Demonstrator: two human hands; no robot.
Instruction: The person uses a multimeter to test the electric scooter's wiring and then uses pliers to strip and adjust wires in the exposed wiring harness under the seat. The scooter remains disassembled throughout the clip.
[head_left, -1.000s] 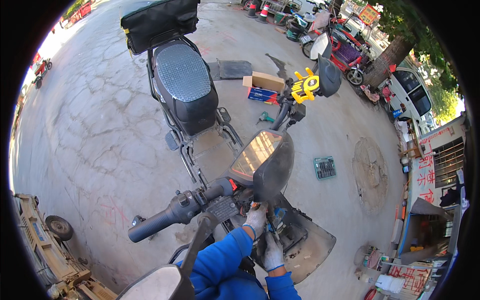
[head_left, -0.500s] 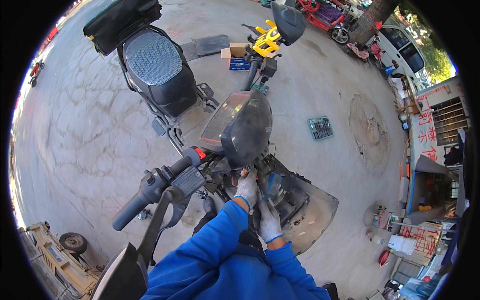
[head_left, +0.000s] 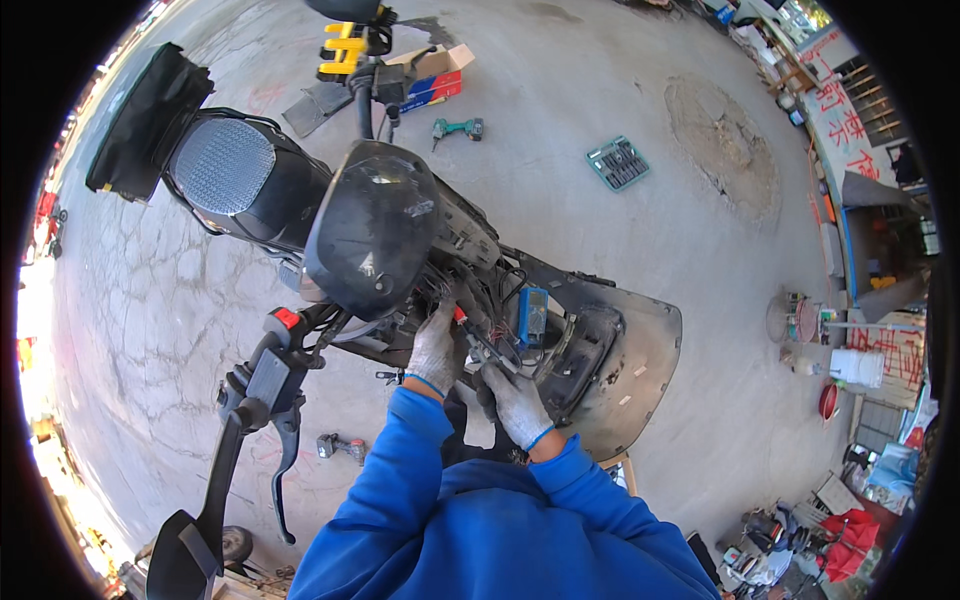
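A black scooter with its front opened up stands before me, a bundle of wires (head_left: 435, 285) bared below its dark headlight housing (head_left: 372, 230). My left hand (head_left: 435, 350), in a pale knit glove, reaches into those wires with its fingers closed; what they pinch is hidden. Beside its fingertips shows a small red piece (head_left: 460, 314). Lower and to the right, my gloved right hand (head_left: 515, 402) is closed round a slim grey piece (head_left: 484, 348) that points toward the left hand. A blue multimeter (head_left: 533, 317) rests on the scooter just beyond the right hand.
The handlebar lever (head_left: 286, 460) and mirror (head_left: 185, 555) jut out at the left. A loose-edged front panel (head_left: 640, 365) extends right. On the concrete lie a green drill (head_left: 458, 130), a tool case (head_left: 618, 163), an open cardboard box (head_left: 435, 85) and another power tool (head_left: 340, 447).
The handlebar and headlight housing have swung round, and the view has shifted. My right hand has drawn back from the wires, and the grey piece now shows in it. The multimeter is now plainly visible.
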